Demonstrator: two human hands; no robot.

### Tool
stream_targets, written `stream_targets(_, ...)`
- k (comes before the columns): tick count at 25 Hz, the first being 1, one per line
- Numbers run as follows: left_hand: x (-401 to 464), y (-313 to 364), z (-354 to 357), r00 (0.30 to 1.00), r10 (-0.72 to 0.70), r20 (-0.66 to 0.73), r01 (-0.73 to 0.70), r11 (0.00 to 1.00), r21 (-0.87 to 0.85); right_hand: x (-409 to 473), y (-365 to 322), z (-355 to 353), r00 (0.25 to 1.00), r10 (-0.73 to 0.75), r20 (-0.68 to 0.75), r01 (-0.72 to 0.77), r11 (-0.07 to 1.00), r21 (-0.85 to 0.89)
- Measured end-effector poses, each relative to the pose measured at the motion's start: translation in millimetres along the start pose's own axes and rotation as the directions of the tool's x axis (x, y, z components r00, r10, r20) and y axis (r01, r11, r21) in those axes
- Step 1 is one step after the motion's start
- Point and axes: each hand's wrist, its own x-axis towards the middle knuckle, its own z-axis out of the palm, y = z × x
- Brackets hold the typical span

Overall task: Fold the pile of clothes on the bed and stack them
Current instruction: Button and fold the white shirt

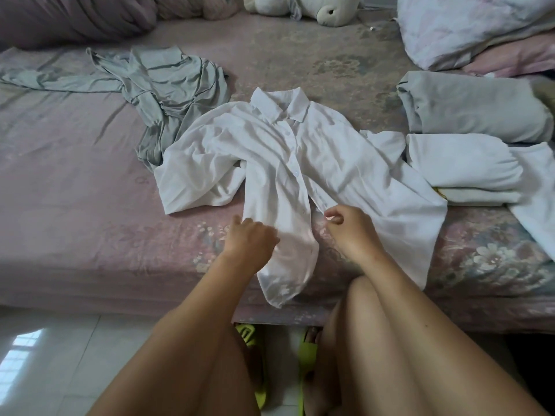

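Head view looked down on a bed [90, 190] covered by a mauve floral sheet, its near edge dropping to a pale tiled floor [60, 349]. Green slippers [309, 349] showed on that floor between the person's bare arms.

A white shirt [288, 163] lay spread front-up in the middle of the bed, collar toward the far side, buttoned part of the way down, with its lower front split open and one tail hanging over the bed edge. Its sleeves lay rumpled to either side. A grey-green garment [168, 85] sprawled unfolded to the far left, touching the shirt's sleeve. On the right sat a folded grey piece [474, 106] and, just nearer, a folded white stack [462, 166], the two touching. More white cloth [537, 205] trailed off the right edge. A plush toy [315, 7], a bunched quilt [75, 16] and pale pillows [474, 25] lined the far side.

The left hand [250, 238] rested on the shirt's left front panel near the hem, knuckles up and fingers bent onto the cloth; whether it gripped the fabric could not be told. The right hand [350, 223] had its fingers curled, thumb and forefinger pinching the edge of the right front panel.
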Motion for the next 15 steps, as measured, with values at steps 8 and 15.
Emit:
stream_targets(8,53.4,45.3,13.4,0.973,0.035,-0.23,-0.146,0.861,-0.487,43.7,3.0,14.5,0.982,-0.183,0.045,0.188,0.967,-0.173)
stream_targets(15,73.7,54.2,11.8,0.94,-0.339,-0.028,0.288,0.837,-0.464,53.0,8.7,19.9,0.985,-0.173,-0.014,0.158,0.929,-0.335)
